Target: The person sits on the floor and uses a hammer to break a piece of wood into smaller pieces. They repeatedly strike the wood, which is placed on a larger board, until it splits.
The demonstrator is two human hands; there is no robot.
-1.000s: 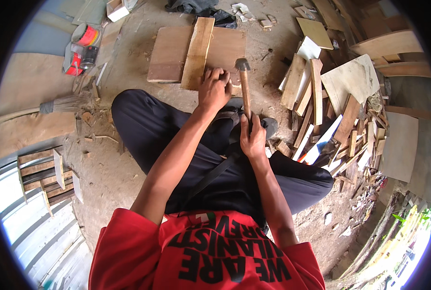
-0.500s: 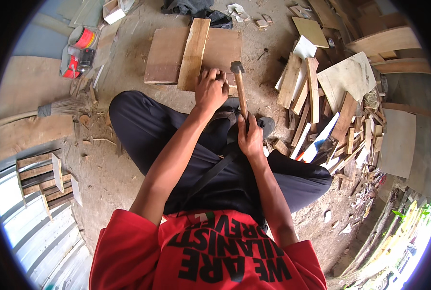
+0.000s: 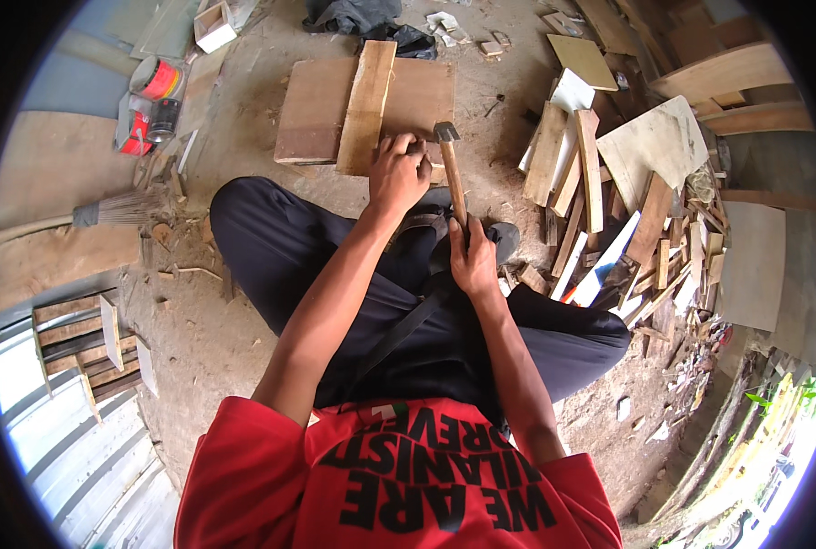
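Note:
My right hand (image 3: 474,259) is wrapped round the wooden handle of a hammer (image 3: 454,169). The hammer stands nearly upright in the picture, its dark metal head apart from the wood. My left hand (image 3: 399,174) is at the near end of a pale plank (image 3: 366,110), its fingers curled together beside the plank's right edge. Whatever those fingers pinch is hidden or too small to name. The plank lies across a wide brown wooden panel (image 3: 422,91), which is on the floor in front of my crossed legs.
A heap of wood offcuts (image 3: 641,238) fills the right side. Cans (image 3: 158,80) stand at the far left, above a broom (image 3: 120,208). A slatted wooden piece (image 3: 88,343) is at the lower left. Black cloth or plastic (image 3: 353,14) lies beyond the panel.
The whole view has shifted slightly. Both hands, the hammer and the plank keep nearly the same places relative to each other.

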